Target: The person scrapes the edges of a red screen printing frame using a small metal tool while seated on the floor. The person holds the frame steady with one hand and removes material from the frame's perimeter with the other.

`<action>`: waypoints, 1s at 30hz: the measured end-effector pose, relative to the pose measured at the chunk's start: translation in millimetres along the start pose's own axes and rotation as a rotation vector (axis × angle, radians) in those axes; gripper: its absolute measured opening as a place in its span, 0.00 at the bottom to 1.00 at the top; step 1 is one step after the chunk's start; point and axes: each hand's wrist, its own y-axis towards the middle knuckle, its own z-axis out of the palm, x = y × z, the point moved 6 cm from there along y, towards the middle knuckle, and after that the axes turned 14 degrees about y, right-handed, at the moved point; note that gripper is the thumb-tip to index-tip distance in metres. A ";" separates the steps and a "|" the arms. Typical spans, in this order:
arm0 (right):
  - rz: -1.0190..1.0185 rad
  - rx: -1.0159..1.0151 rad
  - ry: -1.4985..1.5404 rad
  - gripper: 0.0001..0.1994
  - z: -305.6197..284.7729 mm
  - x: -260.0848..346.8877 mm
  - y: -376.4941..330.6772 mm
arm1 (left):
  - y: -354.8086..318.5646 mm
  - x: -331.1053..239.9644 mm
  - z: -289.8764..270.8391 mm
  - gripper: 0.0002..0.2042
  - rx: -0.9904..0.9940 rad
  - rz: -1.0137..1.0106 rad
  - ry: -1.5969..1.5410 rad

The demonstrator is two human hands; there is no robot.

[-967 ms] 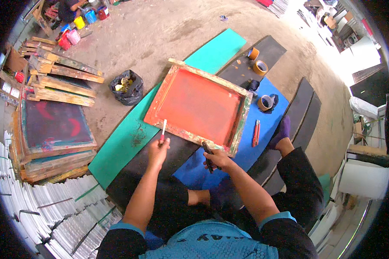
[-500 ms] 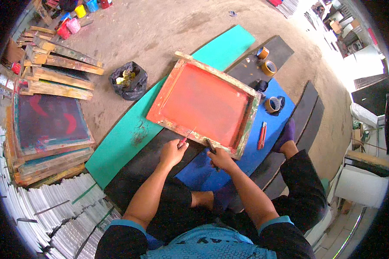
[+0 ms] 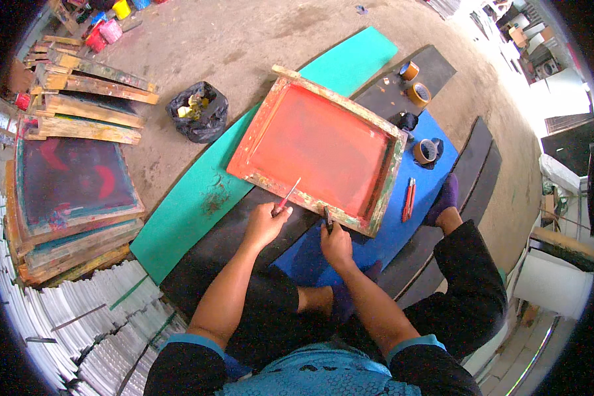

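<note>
In front of me lies a wooden screen-printing frame point(image 3: 270, 181) with a red-orange mesh, tilted on the mats. My left hand point(image 3: 264, 229) is closed round a slim red-handled screwdriver point(image 3: 285, 200), whose thin metal tip points up over the frame's near rail. My right hand point(image 3: 337, 245) is closed on a dark tool point(image 3: 328, 216) that looks like pliers; its end meets the near rail, and the fingers hide most of it. To the right, a red utility knife point(image 3: 410, 199) rests on the blue mat point(image 3: 424, 181).
Rolls of tape point(image 3: 418, 95) sit on a dark mat beyond the frame, another roll point(image 3: 425, 151) on the blue mat. A green mat point(image 3: 198, 185) runs underneath. Left stand a black bag point(image 3: 218, 119) of scraps, stacked frames point(image 3: 79, 165) and bundled white sheets point(image 3: 112, 310). My foot point(image 3: 447, 193) is at the right.
The screwdriver in my left hand has swung up and reaches further over the rail. My right hand has turned more upright with its tool. The whole view has shifted slightly.
</note>
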 end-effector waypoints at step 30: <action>0.024 0.552 0.581 0.17 69.7 28.3 -22.9 | 17.3 101.8 -115.8 0.17 -0.662 -0.401 -0.129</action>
